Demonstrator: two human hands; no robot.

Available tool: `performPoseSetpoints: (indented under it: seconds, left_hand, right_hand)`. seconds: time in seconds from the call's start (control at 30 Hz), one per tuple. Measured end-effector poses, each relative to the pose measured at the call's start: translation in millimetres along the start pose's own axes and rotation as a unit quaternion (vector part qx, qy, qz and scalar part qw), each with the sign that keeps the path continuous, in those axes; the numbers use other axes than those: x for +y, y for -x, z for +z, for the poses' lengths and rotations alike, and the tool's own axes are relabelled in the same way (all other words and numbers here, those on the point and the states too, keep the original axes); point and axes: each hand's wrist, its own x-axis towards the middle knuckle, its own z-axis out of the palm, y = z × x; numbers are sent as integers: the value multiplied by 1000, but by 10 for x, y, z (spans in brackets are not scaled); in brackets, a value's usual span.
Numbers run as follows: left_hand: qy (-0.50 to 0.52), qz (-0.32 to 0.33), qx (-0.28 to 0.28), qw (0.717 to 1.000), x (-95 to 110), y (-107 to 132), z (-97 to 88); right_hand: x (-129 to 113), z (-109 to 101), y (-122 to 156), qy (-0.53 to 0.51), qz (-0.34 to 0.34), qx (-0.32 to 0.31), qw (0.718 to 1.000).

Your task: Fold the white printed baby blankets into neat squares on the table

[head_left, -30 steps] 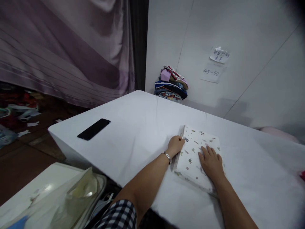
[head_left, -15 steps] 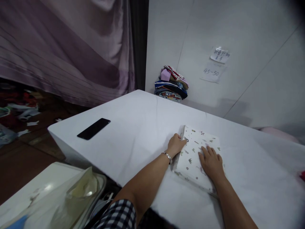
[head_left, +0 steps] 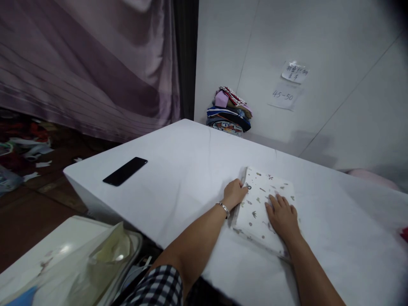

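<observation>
A neatly folded white cloth [head_left: 261, 199] with small leaf and plant prints lies on the white-covered table. At its left edge, my left hand [head_left: 234, 193] is closed, thumb on top and the other fingers curled at the side, partly hidden. A silver bracelet [head_left: 224, 208] circles that wrist. My right hand [head_left: 283, 216] rests flat on the cloth's right part, fingers extended and a little apart.
On the table [head_left: 178, 170] a black phone [head_left: 125, 171] lies to the left. A stack of folded fabrics [head_left: 228, 111] stands against the wall at the far edge. Lower left is a white surface [head_left: 63, 242] with a plastic bag [head_left: 102, 263]. Paper notes [head_left: 283, 97] hang on the wall.
Almost nothing differs. My left hand has shifted very slightly left along the cloth's edge; my right hand and the cloth stay in place.
</observation>
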Motion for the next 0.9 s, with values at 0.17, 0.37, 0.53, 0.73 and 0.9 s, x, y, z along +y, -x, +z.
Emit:
performPoseSetpoints:
  seconds: [0.17,0.37,0.53,0.73,0.9]
  left_hand:
    - [-20,-25,-10,999,-6,-24,-11]
    - [-33,-3,-52,998,-28,-32,-38]
    - [-48,-8,-71,996,-31,-58,-54]
    - [-36,-11,-60,997,-47,-48,-60]
    - [-29,-8,-43,999,-44,-7,-51]
  right_hand:
    - [-3,1,1,-5,1,1,1000]
    - [3,-15,7,-14,0,5,1000]
    - [-5,-43,11,-33,-9,5,999]
    - [276,28,-41,-113,53,-12,992]
    - [605,70,-85,-183,117,-34,976]
